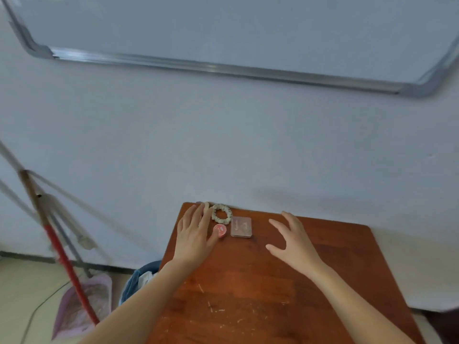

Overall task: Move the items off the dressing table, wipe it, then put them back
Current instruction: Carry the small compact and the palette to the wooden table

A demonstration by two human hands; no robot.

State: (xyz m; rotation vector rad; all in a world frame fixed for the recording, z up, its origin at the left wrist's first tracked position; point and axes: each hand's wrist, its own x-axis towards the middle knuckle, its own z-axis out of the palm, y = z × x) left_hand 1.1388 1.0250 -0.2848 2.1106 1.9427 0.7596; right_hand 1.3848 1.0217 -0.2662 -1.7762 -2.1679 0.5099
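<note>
Head view. Left hand is stretched to the far left corner of the table, palm down, fingers straight and close together. Grip apart, holding nothing. Its fingertips sit just left of the hair tie, and the thumb is right against the round pink tin. Can't tell if it actually touches either one.

Right hand is mid-table, palm down, fingers spread and slightly bent. Grip apart, nothing in it. It's right of the square case, not touching.

The three items are bunched at the far edge, left of centre: hair tie farthest, by the wall; tin and case side by side just nearer.

The table is reddish-brown wood, with scuffs and pale scratches on the near part. The wall is plain and pale, with a metal-framed whiteboard above. Left of the table on the floor: a blue bin, a red-handled broom leaning on the wall, a lilac dustpan and a thin cable.

Frame is motion-blurred, so the print on the tin and case is unreadable. The bin is partly behind the left forearm, its contents unclear. The near table edge and the whiteboard top are cut off.
</note>
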